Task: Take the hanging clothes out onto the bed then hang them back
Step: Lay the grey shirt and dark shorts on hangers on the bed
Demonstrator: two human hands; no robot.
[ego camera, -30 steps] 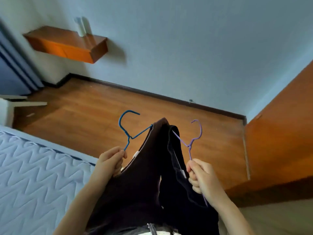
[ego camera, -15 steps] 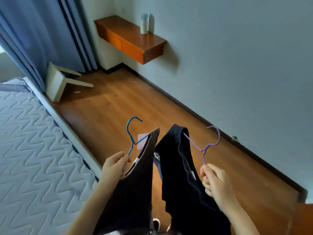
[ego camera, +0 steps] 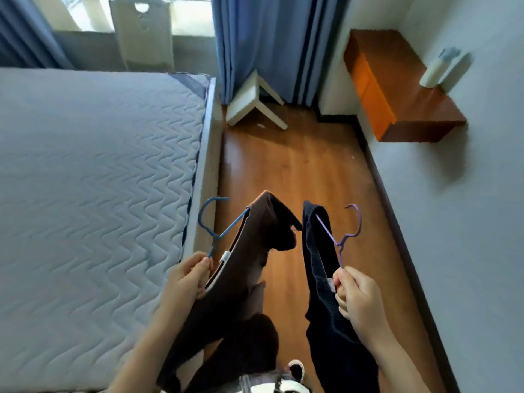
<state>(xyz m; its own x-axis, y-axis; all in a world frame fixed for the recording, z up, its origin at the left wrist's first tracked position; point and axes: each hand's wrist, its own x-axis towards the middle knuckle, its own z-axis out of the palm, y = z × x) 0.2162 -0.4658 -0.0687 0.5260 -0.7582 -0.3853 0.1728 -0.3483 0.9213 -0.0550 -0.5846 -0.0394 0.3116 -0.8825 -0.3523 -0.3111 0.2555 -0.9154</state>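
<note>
— How is your grip?

— Your left hand point(ego camera: 188, 276), low centre, pinches the neck of the blue hanger point(ego camera: 211, 222), and the brown garment point(ego camera: 246, 265) hangs just right of it. Your right hand point(ego camera: 357, 296) is curled round the purple hanger point(ego camera: 350, 234), with the navy garment point(ego camera: 320, 265) draped just to its left.

— What could go wrong?

— Both garments sag over the floor point(ego camera: 297, 171). I judge a tilted hanger could shed one before it reaches the bed point(ego camera: 99, 180), which fills the left of the frame beside your left hand.
</note>
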